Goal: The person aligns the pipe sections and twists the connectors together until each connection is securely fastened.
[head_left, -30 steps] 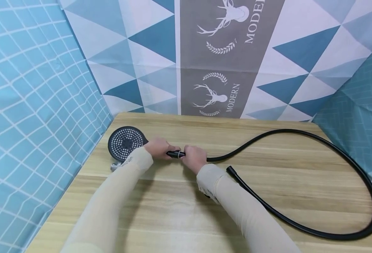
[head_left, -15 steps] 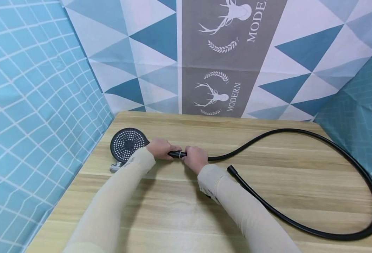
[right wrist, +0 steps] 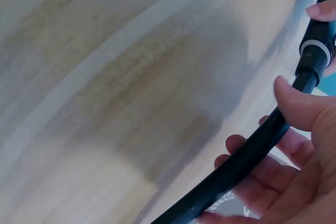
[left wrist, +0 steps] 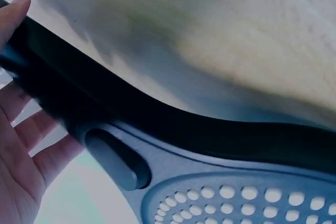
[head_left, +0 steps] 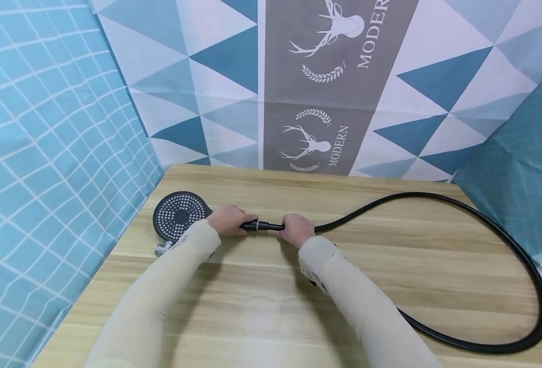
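A black round shower head (head_left: 180,215) with pale nozzles lies face up at the table's left. My left hand (head_left: 227,220) grips its handle; the left wrist view shows fingers and thumb around the handle, near an oval button (left wrist: 116,161). The black hose (head_left: 418,194) meets the handle end in line, with a pale ring (right wrist: 316,47) at the joint. Just right of the joint's dark collar (head_left: 263,226), my right hand (head_left: 297,229) holds the hose between thumb and fingers. The hose's other end is hidden behind the right forearm.
A small chrome piece (head_left: 162,248) sits beside the shower head, partly behind the left sleeve. The hose loops wide across the right half of the wooden table (head_left: 257,306). Patterned cloth walls (head_left: 234,117) stand behind and at both sides.
My right hand has slid right, from the joint onto the hose, and the collar now shows between the hands. The left hand and shower head shifted slightly left. The right forearm now covers the hose's free end.
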{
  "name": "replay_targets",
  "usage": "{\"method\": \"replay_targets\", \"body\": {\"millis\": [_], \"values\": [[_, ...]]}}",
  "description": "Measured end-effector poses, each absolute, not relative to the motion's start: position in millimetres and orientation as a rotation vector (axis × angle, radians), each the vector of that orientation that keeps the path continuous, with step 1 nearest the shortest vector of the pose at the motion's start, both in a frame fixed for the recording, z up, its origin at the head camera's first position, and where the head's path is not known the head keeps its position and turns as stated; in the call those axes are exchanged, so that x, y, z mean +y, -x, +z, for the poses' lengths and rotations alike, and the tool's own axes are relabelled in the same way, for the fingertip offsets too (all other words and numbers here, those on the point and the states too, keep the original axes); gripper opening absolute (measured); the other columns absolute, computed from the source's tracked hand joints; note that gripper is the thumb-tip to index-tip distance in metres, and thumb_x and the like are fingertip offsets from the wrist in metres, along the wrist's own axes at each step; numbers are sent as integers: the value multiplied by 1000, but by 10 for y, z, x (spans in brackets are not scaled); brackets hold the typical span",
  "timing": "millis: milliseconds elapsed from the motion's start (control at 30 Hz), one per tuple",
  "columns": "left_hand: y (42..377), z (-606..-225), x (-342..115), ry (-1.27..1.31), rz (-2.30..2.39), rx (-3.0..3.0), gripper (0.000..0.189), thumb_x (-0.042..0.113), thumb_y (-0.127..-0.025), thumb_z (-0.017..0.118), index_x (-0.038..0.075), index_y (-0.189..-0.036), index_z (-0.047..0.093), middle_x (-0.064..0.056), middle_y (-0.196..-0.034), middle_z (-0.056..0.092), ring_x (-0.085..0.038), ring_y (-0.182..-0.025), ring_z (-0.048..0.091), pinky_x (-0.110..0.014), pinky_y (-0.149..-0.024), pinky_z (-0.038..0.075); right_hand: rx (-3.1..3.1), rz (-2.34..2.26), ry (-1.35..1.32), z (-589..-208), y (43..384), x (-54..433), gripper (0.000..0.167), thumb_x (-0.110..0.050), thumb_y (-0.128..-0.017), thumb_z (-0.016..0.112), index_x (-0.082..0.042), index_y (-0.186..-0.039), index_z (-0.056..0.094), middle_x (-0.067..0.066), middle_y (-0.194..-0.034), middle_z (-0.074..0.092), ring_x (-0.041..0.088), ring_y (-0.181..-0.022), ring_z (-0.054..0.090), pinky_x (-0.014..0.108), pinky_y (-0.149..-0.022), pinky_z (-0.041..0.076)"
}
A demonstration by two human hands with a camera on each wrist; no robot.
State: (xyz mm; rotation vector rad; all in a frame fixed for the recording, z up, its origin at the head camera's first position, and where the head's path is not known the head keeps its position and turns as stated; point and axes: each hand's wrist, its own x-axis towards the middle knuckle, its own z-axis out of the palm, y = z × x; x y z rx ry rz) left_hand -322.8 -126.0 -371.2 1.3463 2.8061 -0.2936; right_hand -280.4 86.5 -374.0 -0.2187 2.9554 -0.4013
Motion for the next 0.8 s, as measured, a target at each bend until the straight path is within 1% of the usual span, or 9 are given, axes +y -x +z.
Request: {"method": "replay_targets", "body": {"millis": [33, 100, 167, 233, 367, 500, 600, 700, 800], "values": [[3219, -3699, -1257, -1333, -293, 2805, 47, 32, -84, 73, 16, -126, 61, -7, -90, 71, -23, -80, 67, -37, -73, 53, 2939, -420, 199, -3733, 2803, 887, 22, -28, -82, 76, -9, -92, 69, 5, -93, 69, 24, -84, 63, 47, -77, 50], [3200, -3671, -1256, -1300, -287, 2811, 46, 31, -84, 73, 15, -126, 61, -8, -91, 71, -23, -82, 66, -37, -75, 53, 2916, -447, 174, -3717, 2811, 932, 33, -26, -82, 77, -9, -108, 68, 9, -108, 68, 29, -98, 63, 55, -87, 46], [3180, -3654, -1272, -1265, -292, 2827, 45, 30, -85, 73, 15, -125, 62, -8, -91, 71, -23, -82, 67, -37, -76, 53, 2899, -467, 156, -3713, 2826, 987, 49, -24, -81, 77, -10, -125, 62, 11, -123, 63, 34, -110, 59, 58, -92, 42], [3159, -3646, -1296, -1236, -301, 2843, 44, 30, -84, 73, 15, -124, 62, -8, -90, 70, -23, -81, 67, -37, -75, 53, 2882, -479, 150, -3721, 2841, 1049, 63, -24, -81, 77, -11, -137, 53, 12, -134, 56, 36, -118, 54, 59, -94, 41], [3125, -3641, -1354, -1195, -347, 2878, 46, 33, -84, 73, 17, -126, 62, -8, -91, 70, -24, -83, 66, -39, -74, 53, 2844, -472, 207, -3778, 2872, 1194, 66, -25, -81, 78, -8, -139, 50, 13, -136, 53, 34, -122, 51, 54, -95, 43], [3089, -3587, -1382, -1197, -340, 2912, 48, 34, -84, 73, 18, -128, 61, -9, -104, 69, -27, -94, 64, -42, -83, 50, 2790, -478, 380, -3794, 2895, 1339, 64, -19, -82, 77, -2, -137, 49, 16, -136, 53, 35, -124, 48, 47, -101, 40], [3050, -3517, -1419, -1223, -333, 2952, 49, 33, -84, 73, 17, -128, 62, -10, -111, 68, -29, -100, 62, -45, -88, 48, 2758, -496, 518, -3749, 2902, 1431, 62, -14, -82, 76, 0, -136, 50, 19, -132, 54, 37, -122, 50, 44, -102, 39], [3019, -3447, -1495, -1235, -374, 2996, 48, 32, -82, 75, 18, -126, 64, -9, -111, 68, -30, -102, 62, -45, -89, 47, 2741, -526, 615, -3680, 2904, 1502, 59, -12, -83, 74, 1, -135, 50, 21, -130, 56, 38, -118, 53, 45, -100, 41], [3003, -3410, -1588, -1226, -401, 3016, 49, 33, -81, 77, 18, -125, 64, -9, -107, 68, -29, -99, 62, -45, -89, 47, 2735, -567, 685, -3642, 2899, 1576, 58, -14, -84, 73, 0, -135, 50, 22, -131, 54, 37, -116, 54, 46, -98, 42]]}}
